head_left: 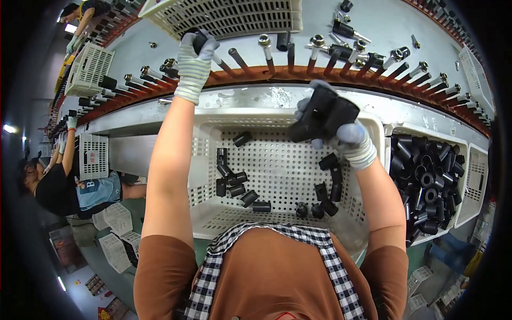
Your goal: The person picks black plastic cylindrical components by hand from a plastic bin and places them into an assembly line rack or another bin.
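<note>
My left hand (192, 64), in a striped white-and-grey glove, is closed round a black cylindrical sleeve (199, 40) at the row of upright rods; whether the sleeve sits on a rod I cannot tell. Over the right part of a large white perforated crate (277, 160), my right hand (352, 140), gloved alike, grips several black pipe fittings (324, 113) bunched together. Those fittings hide part of its fingers. On the crate's floor lie several loose black sleeves (238, 190), in a group at the left and another at the right.
Rods (312, 61), some with metal tips, line a red-brown curved track (256, 74). A white basket (229, 18) stands beyond it. At right, a crate (456, 213) is full of black fittings (429, 181). Two other people (56, 181) (88, 16) work at left.
</note>
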Motion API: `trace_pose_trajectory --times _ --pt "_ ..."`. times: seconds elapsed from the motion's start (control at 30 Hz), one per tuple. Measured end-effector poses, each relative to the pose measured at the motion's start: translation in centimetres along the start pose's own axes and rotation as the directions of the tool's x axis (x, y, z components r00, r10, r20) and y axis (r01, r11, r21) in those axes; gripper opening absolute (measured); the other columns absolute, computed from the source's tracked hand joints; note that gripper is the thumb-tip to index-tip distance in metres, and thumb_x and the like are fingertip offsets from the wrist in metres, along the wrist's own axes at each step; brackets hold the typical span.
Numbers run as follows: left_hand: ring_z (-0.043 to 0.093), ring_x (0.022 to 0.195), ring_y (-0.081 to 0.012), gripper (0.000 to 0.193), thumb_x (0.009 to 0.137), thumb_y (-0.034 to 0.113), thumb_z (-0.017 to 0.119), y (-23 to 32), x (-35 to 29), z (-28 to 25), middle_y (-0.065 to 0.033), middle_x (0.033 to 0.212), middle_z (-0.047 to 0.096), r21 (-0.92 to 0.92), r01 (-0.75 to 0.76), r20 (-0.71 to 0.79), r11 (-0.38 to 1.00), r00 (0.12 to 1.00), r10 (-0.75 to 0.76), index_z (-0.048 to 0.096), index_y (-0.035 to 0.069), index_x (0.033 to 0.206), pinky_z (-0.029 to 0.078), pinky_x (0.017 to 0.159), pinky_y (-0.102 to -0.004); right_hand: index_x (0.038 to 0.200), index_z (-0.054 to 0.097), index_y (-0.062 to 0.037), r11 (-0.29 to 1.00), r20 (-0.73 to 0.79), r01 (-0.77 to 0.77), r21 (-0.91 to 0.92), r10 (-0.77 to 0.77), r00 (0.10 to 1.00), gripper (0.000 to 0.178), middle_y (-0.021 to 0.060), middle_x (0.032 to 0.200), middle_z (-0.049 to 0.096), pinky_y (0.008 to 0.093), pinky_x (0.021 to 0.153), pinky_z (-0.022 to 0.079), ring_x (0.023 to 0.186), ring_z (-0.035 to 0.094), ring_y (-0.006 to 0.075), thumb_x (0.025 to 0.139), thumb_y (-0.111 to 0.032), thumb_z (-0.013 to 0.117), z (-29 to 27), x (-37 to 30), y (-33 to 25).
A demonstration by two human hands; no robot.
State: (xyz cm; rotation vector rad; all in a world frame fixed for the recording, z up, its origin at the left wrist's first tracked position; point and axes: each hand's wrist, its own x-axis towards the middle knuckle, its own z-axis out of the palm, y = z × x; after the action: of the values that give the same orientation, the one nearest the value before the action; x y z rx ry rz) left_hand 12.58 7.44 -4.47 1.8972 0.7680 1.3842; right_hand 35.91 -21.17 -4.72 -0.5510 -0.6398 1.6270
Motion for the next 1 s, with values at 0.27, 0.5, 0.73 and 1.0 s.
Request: trace_pose_trajectory --times 0.27,0.5,0.73,1.0 --pt "0.042 0.123 -0.0284 0.076 0.082 0.011 0.066 6.2 -9.6 2.3 -0.0182 0.135 0.036 0.338 0.088 -0.061 0.937 0.996 -0.071 0.021 0.005 0.143 0.039 0.101 -0.0407 0.146 0.023 -0.0110 0.936 0.035 0.105 0.337 -0.124 0.992 0.102 0.0219 0.134 0.046 0.0397 0.065 0.058 0.124 0.047 0.0377 0.065 -0.031 0.081 -0.8 0.1 0.4" --pt "0.054 0.109 -0.0250 0.081 0.084 0.019 0.066 15.1 -13.1 6.9 -0.0119 0.130 0.042 -0.198 0.625 0.810 0.755 0.538 -0.233 0.017 0.016 0.149 0.045 0.091 -0.0342 0.146 0.025 -0.0120 0.936 -0.009 0.156 0.315 -0.161 0.987 0.103 0.0211 0.125 0.054 0.0439 0.087 0.055 0.111 0.058 0.0371 0.063 -0.034 0.081 1.2 0.2 1.1" --pt "0.058 0.101 -0.0212 0.066 0.084 0.016 0.064 13.2 -11.7 3.2 -0.0114 0.120 0.054 -0.257 0.419 0.730 0.871 0.675 -0.109 0.033 0.014 0.141 0.048 0.089 -0.0353 0.145 0.028 -0.0183 0.926 -0.046 0.265 0.268 -0.263 0.964 0.092 0.0263 0.123 0.053 0.0373 0.058 0.060 0.116 0.053 0.0422 0.068 -0.028 0.078 0.2 0.0 -1.1" --pt "0.060 0.080 -0.0134 0.022 0.080 0.008 0.069 7.6 -1.6 -0.6 -0.0080 0.091 0.065 -0.175 -0.044 -0.260 0.984 0.966 -0.003 0.054 0.003 0.097 0.051 0.074 -0.0281 0.146 0.025 -0.0130 0.951 -0.078 0.223 0.215 -0.211 0.974 0.095 0.0255 0.128 0.051 0.0391 0.065 0.056 0.117 0.052 0.0439 0.068 -0.029 0.078 -0.1 -0.3 -0.6"
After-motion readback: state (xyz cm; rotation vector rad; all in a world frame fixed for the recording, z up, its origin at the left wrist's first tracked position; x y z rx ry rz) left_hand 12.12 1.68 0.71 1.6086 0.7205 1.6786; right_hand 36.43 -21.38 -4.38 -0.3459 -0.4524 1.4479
